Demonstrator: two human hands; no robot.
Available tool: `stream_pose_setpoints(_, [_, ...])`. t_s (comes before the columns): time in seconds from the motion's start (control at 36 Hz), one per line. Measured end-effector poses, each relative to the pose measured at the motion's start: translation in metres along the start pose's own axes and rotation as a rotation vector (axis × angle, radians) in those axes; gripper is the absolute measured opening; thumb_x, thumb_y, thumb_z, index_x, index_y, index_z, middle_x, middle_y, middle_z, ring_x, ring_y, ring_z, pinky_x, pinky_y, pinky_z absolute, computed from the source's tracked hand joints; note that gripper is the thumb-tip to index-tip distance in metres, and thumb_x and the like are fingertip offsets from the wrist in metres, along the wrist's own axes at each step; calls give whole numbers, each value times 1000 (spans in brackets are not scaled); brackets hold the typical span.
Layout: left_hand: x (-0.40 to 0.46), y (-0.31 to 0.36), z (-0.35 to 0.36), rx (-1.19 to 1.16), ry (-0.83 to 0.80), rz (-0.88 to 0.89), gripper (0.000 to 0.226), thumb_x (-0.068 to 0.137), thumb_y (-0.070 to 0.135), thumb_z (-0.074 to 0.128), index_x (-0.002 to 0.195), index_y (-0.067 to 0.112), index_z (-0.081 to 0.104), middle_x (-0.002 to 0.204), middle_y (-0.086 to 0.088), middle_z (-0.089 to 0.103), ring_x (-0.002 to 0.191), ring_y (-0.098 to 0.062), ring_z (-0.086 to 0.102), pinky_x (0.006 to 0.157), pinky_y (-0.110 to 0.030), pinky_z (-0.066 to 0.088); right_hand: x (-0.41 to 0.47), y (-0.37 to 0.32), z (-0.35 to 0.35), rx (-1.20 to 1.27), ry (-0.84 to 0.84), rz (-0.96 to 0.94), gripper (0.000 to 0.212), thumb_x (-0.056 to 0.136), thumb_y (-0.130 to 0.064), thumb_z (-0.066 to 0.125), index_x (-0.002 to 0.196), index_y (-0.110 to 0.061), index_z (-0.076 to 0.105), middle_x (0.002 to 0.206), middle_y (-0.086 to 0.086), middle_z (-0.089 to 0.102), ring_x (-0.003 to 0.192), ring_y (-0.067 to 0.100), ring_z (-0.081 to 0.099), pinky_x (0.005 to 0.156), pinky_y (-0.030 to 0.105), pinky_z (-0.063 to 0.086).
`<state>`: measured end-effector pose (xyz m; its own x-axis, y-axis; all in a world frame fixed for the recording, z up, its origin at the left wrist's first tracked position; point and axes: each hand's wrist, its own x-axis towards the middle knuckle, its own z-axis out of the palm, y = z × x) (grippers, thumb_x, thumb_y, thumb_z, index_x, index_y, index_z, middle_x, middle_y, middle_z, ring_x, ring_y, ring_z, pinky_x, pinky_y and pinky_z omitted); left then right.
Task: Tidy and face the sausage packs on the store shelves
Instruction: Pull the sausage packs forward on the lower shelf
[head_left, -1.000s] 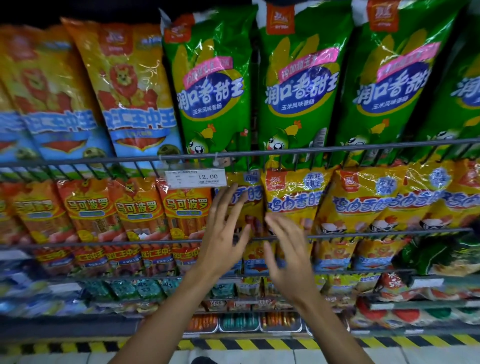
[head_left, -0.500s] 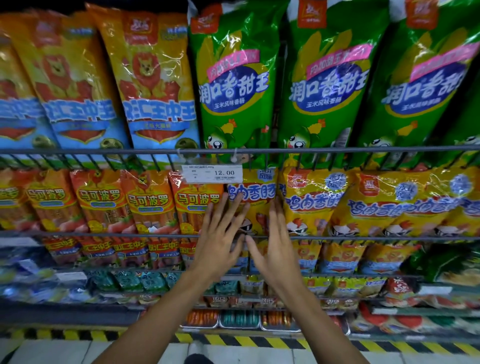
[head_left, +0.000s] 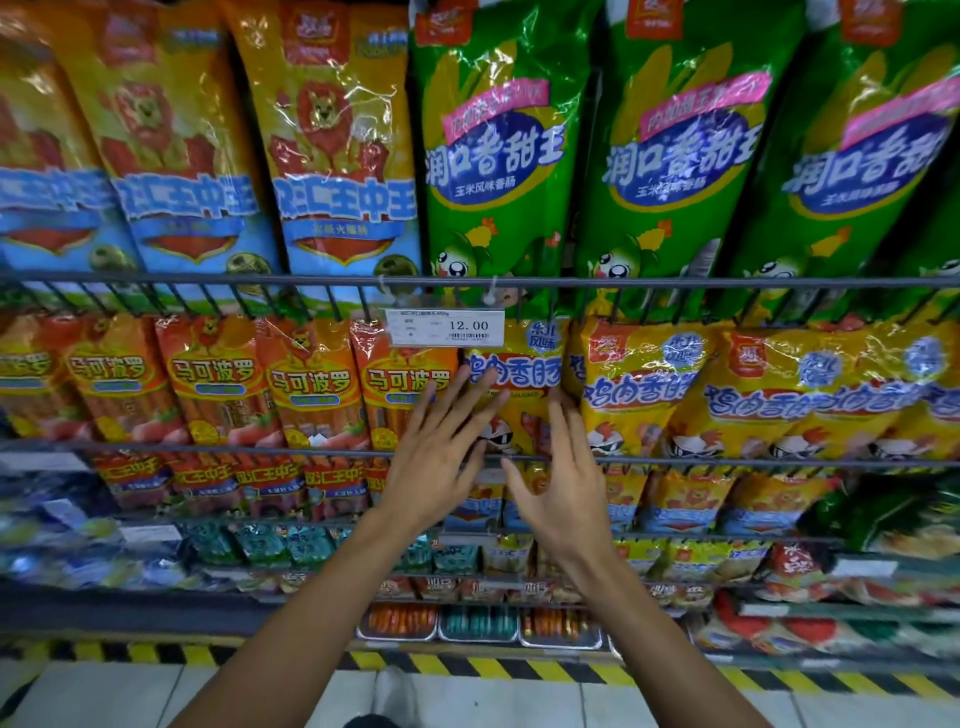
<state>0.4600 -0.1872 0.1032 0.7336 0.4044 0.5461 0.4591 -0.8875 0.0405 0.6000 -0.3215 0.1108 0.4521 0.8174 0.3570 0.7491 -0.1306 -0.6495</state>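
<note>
A: Head view first: we have both hands up at the second wire tier, just below the white price tag reading 12.00 (head_left: 445, 327). Our left hand (head_left: 434, 457) is spread flat, its fingertips (head_left: 480, 378) touching the glossy yellow chicken-sausage pack with blue lettering (head_left: 519, 384) that hangs directly under that tag.

B: And our right hand (head_left: 563, 499)?

A: Open too, fingers splayed, set against the same pack's right edge, under the tag and a little to its right. Neither hand grips anything.

B: What is different from a second ago?

A: Our hands have drawn closer together and risen toward the tag; a second back they sat lower and wider apart. We have also leaned nearer the shelf.

B: So we are bracketing that pack?

A: We judge so: squaring it between the palms so its face points out. The orange foil packs with red banners (head_left: 306, 384) left of the tag look evenly lined up; the yellow ones to the tag's right (head_left: 810, 395) overlap and tilt, so they probably need work next.
</note>
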Motion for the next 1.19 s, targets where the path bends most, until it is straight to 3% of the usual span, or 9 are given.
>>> stream_pose_setpoints(0.08, [-2,0,-3,-58,18,0,64,107,26,48,165,25,23,174,3,15,161,-25,13,130,-51,6,-1,8,-4,27,0,-42,85,100,-39,64,164,-25,11,170,-3,17,150,-4,7,117,32,34])
stream_pose_setpoints(0.19, [-1,3,-4,-35,-8,1,64,108,31,46,166,22,20,174,1,11,161,-28,9,130,-53,3,-4,15,-4,-21,-94,-122,87,104,-37,59,163,-28,-3,173,-2,-1,157,12,10,115,32,39])
stream_pose_setpoints(0.33, [-2,14,-5,-48,-40,-53,69,107,37,47,167,22,15,175,-1,6,161,-30,3,129,-55,0,-11,15,-8,128,-91,-92,79,105,-35,57,164,-36,5,171,-16,0,152,-11,2,105,-4,20])
stream_pose_setpoints(0.42, [-4,19,-6,-108,-36,-49,65,105,35,49,165,24,25,175,-2,10,161,-32,5,129,-58,2,-16,19,-22,155,-7,-107,59,105,-25,58,159,-30,34,163,-15,36,151,-2,27,118,17,33])
stream_pose_setpoints(0.53, [-6,28,-9,-244,29,-84,51,104,33,48,154,22,47,167,0,31,157,-28,20,130,-43,10,-19,26,-50,178,172,-80,43,102,-16,60,146,-18,56,138,-8,65,132,8,58,107,33,52])
stream_pose_setpoints(0.64, [5,55,-11,-350,16,16,51,103,27,52,154,23,47,164,2,35,155,-22,22,129,-37,13,-26,37,-87,166,315,17,46,103,-19,58,145,-35,50,142,-22,57,135,5,53,109,23,46])
stream_pose_setpoints(0.92, [83,159,-1,-444,-44,284,64,106,21,55,164,21,27,173,3,15,161,-23,12,131,-42,13,-14,91,-166,-84,475,14,52,101,-10,64,150,-16,48,157,-6,43,151,18,34,119,51,35])
stream_pose_setpoints(1.11, [138,206,26,-288,45,156,67,106,28,55,165,20,23,174,3,10,161,-22,6,130,-44,7,20,131,-194,-147,349,-118,57,105,-24,59,157,-24,38,167,-15,23,158,16,17,128,33,17])
stream_pose_setpoints(1.19, [152,219,35,-168,88,82,65,107,35,45,165,17,24,174,0,11,161,-26,7,130,-53,8,33,148,-201,-237,299,-217,59,103,-27,61,157,-18,38,163,-4,33,155,19,23,127,39,20])
